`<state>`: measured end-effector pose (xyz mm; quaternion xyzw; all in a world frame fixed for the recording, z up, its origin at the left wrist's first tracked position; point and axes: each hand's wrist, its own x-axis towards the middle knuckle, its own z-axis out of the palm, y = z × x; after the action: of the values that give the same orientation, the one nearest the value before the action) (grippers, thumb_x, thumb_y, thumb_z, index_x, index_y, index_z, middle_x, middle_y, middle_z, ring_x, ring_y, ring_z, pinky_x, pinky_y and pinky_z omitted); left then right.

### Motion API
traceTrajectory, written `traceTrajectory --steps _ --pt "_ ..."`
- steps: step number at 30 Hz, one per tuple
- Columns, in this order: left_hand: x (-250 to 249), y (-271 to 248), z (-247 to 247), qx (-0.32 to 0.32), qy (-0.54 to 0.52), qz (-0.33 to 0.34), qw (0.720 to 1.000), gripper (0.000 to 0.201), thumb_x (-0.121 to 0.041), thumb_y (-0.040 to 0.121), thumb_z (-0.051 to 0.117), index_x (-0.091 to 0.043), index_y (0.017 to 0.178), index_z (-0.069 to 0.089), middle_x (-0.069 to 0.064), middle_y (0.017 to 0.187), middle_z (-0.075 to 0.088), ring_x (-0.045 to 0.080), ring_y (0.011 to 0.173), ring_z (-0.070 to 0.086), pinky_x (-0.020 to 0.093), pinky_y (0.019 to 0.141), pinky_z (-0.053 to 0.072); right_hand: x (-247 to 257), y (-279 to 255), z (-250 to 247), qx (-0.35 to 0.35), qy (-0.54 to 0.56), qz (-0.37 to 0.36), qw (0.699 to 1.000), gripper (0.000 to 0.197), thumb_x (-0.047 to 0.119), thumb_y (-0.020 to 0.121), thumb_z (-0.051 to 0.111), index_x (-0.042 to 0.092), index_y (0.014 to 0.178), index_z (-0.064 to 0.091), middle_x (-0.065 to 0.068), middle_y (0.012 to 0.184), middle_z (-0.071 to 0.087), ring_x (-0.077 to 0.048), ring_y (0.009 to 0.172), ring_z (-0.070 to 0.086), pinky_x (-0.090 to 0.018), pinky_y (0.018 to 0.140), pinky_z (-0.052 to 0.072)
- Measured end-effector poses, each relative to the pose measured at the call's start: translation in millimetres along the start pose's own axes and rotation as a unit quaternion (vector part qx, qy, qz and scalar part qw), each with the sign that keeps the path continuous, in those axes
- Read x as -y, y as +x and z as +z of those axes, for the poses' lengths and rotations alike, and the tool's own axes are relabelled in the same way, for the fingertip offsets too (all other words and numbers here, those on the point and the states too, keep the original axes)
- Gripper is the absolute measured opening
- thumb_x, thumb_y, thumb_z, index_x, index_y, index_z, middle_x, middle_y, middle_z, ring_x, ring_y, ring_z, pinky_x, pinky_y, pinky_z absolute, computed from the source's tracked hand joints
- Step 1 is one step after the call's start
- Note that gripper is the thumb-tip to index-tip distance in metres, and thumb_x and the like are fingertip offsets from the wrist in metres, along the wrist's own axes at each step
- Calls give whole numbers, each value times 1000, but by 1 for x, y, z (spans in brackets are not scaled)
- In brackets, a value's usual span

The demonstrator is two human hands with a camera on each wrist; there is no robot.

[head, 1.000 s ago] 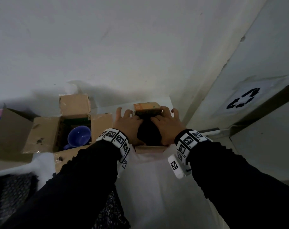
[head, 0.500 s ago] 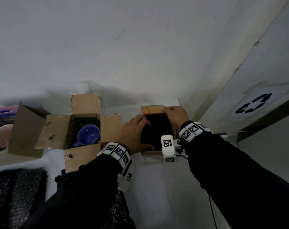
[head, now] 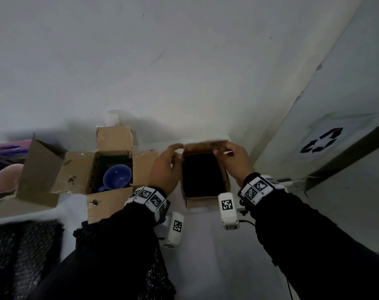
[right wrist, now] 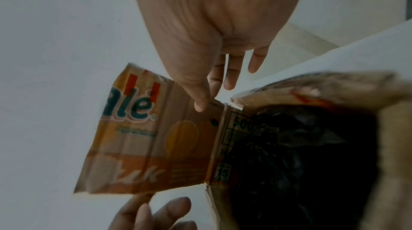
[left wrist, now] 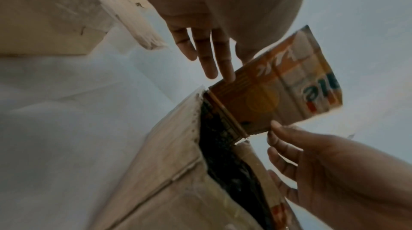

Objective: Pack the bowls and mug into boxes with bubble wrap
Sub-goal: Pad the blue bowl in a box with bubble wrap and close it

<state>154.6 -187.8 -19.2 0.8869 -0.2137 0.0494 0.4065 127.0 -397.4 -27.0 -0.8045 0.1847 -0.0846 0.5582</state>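
Small box (head: 205, 202) mid-frame, inside too dark to read, right hand (head: 236, 163) pinching far flap (head: 203, 145), left hand (head: 164, 169) fingers straight at flap edge, thumb hidden, grip unclear

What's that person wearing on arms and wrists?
Black long sleeves cover both arms; left hand and right hand are bare. Each wrist carries a white band of black square codes, with a small white coded box beside it. A thin black cable leaves the right box.

The round ceramic mug (head: 117, 177) is blue, the open cardboard box (head: 76, 169) plain brown. The small carton's flap (right wrist: 156, 145) is orange with teal lettering, and its bubble wrap (head: 202, 176) is black.
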Motion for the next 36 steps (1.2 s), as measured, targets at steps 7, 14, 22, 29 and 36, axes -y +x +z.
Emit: traceTrajectory --steps 7,14,22,29,36 --pt "4 -26 8 17 -213 -101 972 30 -43 93 46 -22 90 68 -1 73 69 18 73 64 30 69 50 4 -64 -19 63 160 86 981 36 4 84 45 12 106 72 -1 101 69 -6 80 63 -13 65 46" --pt "1 -52 13 81 -141 -88 983 10 -28 82 74 -30 88 66 -11 75 67 -1 67 60 16 65 49 12 -111 0 36 205 170 963 34 35 89 67 12 106 49 -18 89 73 -22 65 68 -21 49 46" --pt "10 -70 11 116 77 56 989 43 -31 71 76 -28 111 62 -8 101 63 18 98 51 31 89 39 5 -124 20 -58 258 195 945 27 1 85 65 15 93 44 -24 97 68 -20 63 68 -18 48 47" --pt "15 -74 14 135 87 65 985 45 -15 75 72 -23 118 60 2 109 55 24 99 48 40 85 48 -13 -129 23 -47 142 150 977 9 17 83 67 10 85 72 -12 89 73 -15 74 66 -20 64 48" --pt "19 -68 16 121 82 72 987 48 -12 74 77 -16 118 57 4 132 31 15 88 50 32 83 54 -24 -135 32 -98 156 116 976 18 25 83 75 9 87 67 -11 80 72 -15 71 66 -25 68 50"
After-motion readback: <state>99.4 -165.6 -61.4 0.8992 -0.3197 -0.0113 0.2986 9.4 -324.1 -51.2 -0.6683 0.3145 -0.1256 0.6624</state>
